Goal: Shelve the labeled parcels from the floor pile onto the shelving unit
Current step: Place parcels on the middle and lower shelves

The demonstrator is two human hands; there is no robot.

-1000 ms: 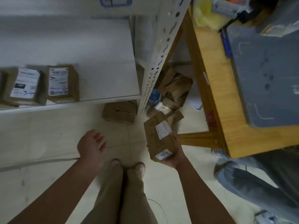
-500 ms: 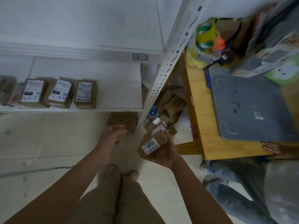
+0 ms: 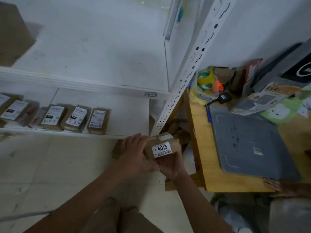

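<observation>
The right grip (image 3: 170, 165) is curled under the parcel (image 3: 175, 142) and the left grip (image 3: 134, 152) is wrapped over its top, just off the lower shelf's (image 3: 127, 115) front right corner. Read the label (image 3: 161, 148), seemingly 5-2-4013, and match it to a tag (image 3: 150, 94) before setting the parcel flat, label outward.

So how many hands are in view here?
3: left hand and right hand hold the parcel labeled 4013; another person's hand rests on the edge of the wooden table.

Two hands, the left hand (image 3: 134, 153) and right hand (image 3: 170, 167), hold one parcel (image 3: 162, 147); at least five shelved parcels (image 3: 98, 120) line one shelf (image 3: 127, 115), with one box (image 3: 11, 34), one table (image 3: 200, 157) and one mat (image 3: 249, 142).
</observation>
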